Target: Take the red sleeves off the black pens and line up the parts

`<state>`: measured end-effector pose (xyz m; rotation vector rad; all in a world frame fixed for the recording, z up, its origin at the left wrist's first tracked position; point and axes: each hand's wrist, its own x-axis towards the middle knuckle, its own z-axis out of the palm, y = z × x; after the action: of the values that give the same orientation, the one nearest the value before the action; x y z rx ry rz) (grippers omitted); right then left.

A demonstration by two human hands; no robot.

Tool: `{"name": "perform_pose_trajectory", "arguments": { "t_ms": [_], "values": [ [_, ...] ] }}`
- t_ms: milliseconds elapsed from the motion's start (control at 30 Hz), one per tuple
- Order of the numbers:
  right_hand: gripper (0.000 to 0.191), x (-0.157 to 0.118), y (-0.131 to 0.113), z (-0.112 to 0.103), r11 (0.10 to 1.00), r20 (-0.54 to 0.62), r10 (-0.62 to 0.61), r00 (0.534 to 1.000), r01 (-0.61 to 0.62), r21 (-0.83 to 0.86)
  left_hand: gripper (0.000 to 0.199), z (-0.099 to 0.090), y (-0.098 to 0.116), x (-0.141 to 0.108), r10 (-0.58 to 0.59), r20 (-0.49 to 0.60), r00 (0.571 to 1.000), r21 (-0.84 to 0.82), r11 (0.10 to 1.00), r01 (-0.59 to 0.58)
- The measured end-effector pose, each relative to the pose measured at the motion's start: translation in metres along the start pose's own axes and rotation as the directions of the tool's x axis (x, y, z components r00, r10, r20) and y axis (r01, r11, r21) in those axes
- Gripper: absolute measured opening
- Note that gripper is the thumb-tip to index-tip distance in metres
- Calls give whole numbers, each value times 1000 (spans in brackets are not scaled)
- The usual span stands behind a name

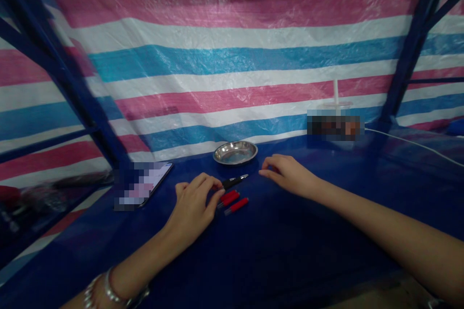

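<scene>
My left hand (195,203) rests over the blue table with thumb and index finger closed at the near end of a black pen (235,182). The pen's silver tip points right, away from the hand. Just below it lie red pen-like pieces (229,198), partly hidden by my left thumb. Another red piece (237,206) lies apart, a little to the right. My right hand (288,174) hovers low to the right of the pen, fingers loosely bent, with a small gap between thumb and index finger and nothing seen in it. A shallow metal dish (235,153) sits behind the pen.
A phone (157,181) lies at the left, its screen partly blurred out. At the back right stands a lidded cup with a straw (336,94), and a white cable (409,141) runs right. Blue metal posts (409,43) and a striped plastic sheet (232,58) bound the table (290,251).
</scene>
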<state>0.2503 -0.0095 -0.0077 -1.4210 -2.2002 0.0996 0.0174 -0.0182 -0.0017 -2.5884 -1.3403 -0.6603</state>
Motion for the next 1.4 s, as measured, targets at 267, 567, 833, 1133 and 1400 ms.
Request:
{"name": "perform_pose_trajectory", "arguments": {
  "t_ms": [267,567,833,1133,1400],
  "values": [
    [35,-3,-16,-1,928,9,-245,969,232,291,10,0,5,-5,113,13,994,-88,990,-111],
    [35,-5,-17,0,912,55,-275,960,242,331,8,-1,7,-5,143,-18,990,-84,986,-144],
    [29,-5,-18,0,915,69,-284,956,249,317,8,-1,8,-4,149,-16,989,-79,986,-150],
    [22,-6,-21,0,930,79,-266,961,234,283,8,-2,6,-6,196,14,981,-115,974,-193],
    [19,-7,-23,-1,936,76,-288,955,264,234,9,-2,8,-7,222,37,974,-94,971,-218]
  ]
}}
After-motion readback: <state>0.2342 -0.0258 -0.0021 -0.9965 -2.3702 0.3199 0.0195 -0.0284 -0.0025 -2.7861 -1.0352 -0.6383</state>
